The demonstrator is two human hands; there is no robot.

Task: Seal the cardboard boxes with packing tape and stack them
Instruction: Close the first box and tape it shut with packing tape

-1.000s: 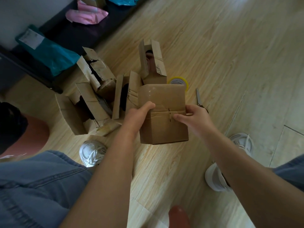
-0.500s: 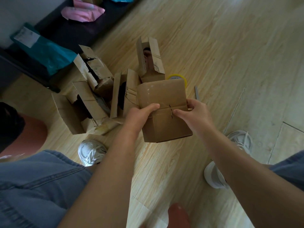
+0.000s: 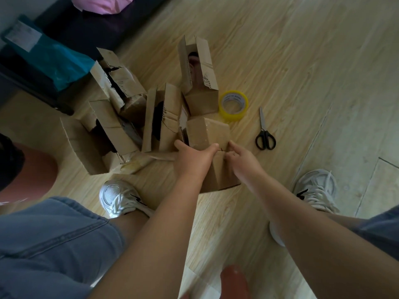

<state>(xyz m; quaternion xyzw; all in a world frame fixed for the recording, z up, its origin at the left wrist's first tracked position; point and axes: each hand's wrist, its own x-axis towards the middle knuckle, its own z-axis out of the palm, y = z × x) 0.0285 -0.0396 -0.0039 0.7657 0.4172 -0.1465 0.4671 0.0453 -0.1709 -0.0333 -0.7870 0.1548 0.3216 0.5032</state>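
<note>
Pale wood-plank floor (image 3: 302, 61) fills the room. Light is strongest at the far right, dim toward the near left. Far left: a strip of white wall (image 3: 15, 7), with a low dark bench (image 3: 90, 31) below it. On the bench lie a teal parcel (image 3: 56, 61) with a white label and, farther off, a pink bag (image 3: 101, 4).

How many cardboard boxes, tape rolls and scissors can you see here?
Cardboard boxes: 5
Tape rolls: 1
Scissors: 1
Total: 7
</note>
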